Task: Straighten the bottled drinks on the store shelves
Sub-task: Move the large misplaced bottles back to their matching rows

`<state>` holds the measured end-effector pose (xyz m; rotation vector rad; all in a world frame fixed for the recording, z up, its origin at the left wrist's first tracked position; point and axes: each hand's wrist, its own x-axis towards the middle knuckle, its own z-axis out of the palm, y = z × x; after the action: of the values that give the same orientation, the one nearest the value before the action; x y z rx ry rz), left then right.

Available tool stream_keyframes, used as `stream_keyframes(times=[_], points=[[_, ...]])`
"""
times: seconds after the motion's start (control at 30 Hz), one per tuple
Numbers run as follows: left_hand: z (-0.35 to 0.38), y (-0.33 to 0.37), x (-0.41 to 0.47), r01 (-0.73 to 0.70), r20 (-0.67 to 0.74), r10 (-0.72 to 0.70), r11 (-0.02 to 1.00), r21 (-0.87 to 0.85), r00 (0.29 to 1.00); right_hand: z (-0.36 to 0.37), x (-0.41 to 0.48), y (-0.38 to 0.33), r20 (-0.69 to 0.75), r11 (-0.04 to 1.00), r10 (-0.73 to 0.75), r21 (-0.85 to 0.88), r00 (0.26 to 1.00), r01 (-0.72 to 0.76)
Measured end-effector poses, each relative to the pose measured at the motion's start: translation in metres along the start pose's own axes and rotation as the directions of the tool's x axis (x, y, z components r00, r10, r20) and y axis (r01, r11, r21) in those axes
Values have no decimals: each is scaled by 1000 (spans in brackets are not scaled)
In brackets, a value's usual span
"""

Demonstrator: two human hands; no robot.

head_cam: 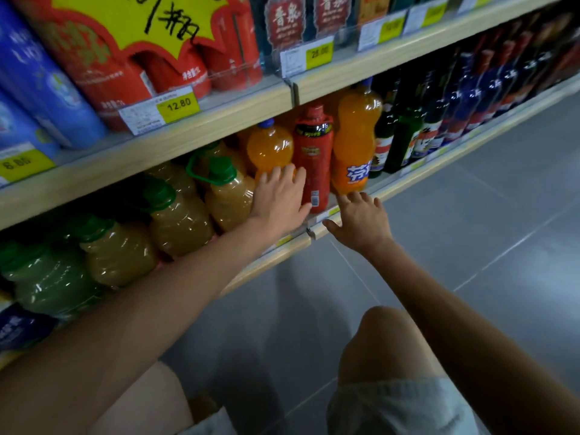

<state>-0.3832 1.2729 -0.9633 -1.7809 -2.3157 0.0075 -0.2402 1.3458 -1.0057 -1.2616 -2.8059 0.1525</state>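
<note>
While I watch through the head camera, the left hand (279,196) lies flat against the lower part of the short orange bottle (270,147), fingers straight and slightly spread, nothing gripped. Its thumb reaches across the base of the red bottle (314,152), which stands upright just beside the orange one on the lower shelf (408,180). On the red bottle's other side stands the tall orange bottle (356,133), upright, with a blue-lettered label. My view shows the right hand (361,221) open too, fingers fanned, its tips at the shelf's front edge just below that tall bottle; I cannot tell whether they touch it.

Left of the hands, juice jugs (229,196) with green caps crowd the same shelf. Right of the tall bottle come dark glass bottles (405,142), then blue ones farther along. A yellow price tag (179,105) reading 12.80 hangs on the upper shelf (219,120). A bare knee (386,334) shows over grey floor tiles (502,246).
</note>
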Motion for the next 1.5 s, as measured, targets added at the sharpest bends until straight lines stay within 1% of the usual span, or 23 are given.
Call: stream_keyframes(times=[0.1,0.27,0.33,0.4,0.5,0.63,0.73,0.8,0.87,1.0,1.07,1.13,1.17,1.2,1.27,1.33,1.4,1.5], points=[[-4,13,28,-7,-25,6,1000,-11,1000,-10,-1,16,-25,999,33,20,999,-33],[-3,21,62,-52,-64,58,995,87,996,-18,-4,34,-28,997,65,32,997,-64],[-2,22,77,-67,-67,74,993,99,995,-18,-2,37,-25,996,77,34,997,-76],[2,22,92,-50,-34,52,996,72,998,-15,2,38,-21,997,72,42,997,-72],[7,18,102,12,49,-14,1000,26,999,-10,16,34,-13,997,55,54,998,-55],[11,12,107,-24,-4,24,999,26,1000,1,38,26,-22,993,71,101,997,-68],[6,4,109,-27,-10,27,997,-73,1000,11,56,18,-20,972,108,213,994,-102],[2,-3,108,-34,-14,32,989,-143,999,19,71,12,-31,931,137,344,990,-118],[0,-8,106,-56,-25,52,979,-194,998,27,87,7,-31,870,159,478,987,-125],[-7,-19,100,-104,-53,93,954,-281,994,40,117,-5,-19,744,176,657,984,-120],[-10,-23,96,-157,-56,147,941,-300,988,46,125,-6,-27,637,187,764,982,-101],[-9,-24,91,-206,-60,197,923,-326,979,50,125,-5,-61,509,211,859,976,-56],[-9,-23,89,-216,-65,207,914,-342,976,52,124,-5,-90,460,223,888,971,-24],[-9,-22,88,-219,-70,208,907,-359,976,54,123,-4,-123,437,238,899,963,7],[-8,-20,86,-216,-77,202,897,-386,976,55,120,-6,-174,432,275,901,946,40],[-5,-18,82,-204,-93,182,895,-396,979,54,117,-8,-182,414,299,909,937,45],[-1,-18,75,-190,-145,145,904,-384,979,56,114,-8,-195,389,332,920,923,54],[4,-23,61,-174,-210,97,904,-390,973,59,106,-4,-186,326,378,944,907,58]])
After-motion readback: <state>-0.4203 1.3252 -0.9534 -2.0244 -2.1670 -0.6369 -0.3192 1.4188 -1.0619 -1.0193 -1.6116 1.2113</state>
